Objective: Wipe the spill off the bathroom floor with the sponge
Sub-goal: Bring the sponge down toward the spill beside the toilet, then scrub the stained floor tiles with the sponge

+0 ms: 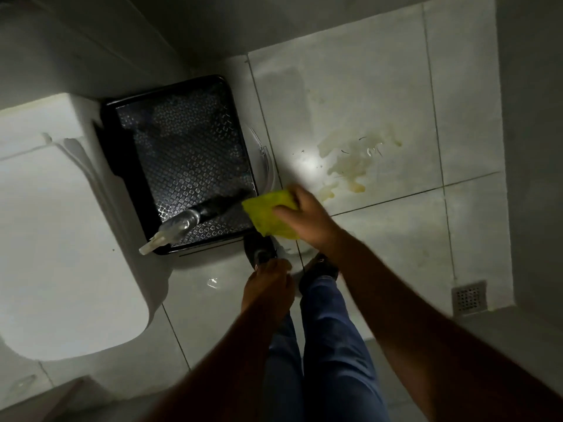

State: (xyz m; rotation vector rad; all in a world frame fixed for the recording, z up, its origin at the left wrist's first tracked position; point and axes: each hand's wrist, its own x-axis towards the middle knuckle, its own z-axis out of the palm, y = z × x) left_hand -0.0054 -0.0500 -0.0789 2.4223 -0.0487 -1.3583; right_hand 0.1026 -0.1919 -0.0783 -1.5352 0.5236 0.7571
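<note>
A yellowish spill [350, 161] spreads over the pale floor tile, right of centre, with a bright light spot beside it. My right hand [304, 217] is shut on a yellow-green sponge [268, 214], held above the floor just left of and below the spill, over the corner of a black tray [128, 166]. My left hand [268, 278] hangs lower near my knees, fingers curled together; nothing shows in it.
The black patterned tray holds a spray bottle [182, 225] lying on its side. A white toilet [61, 239] fills the left. A square floor drain [469, 296] sits at the right by a wall. My shoes and blue trousers [323, 345] are below centre.
</note>
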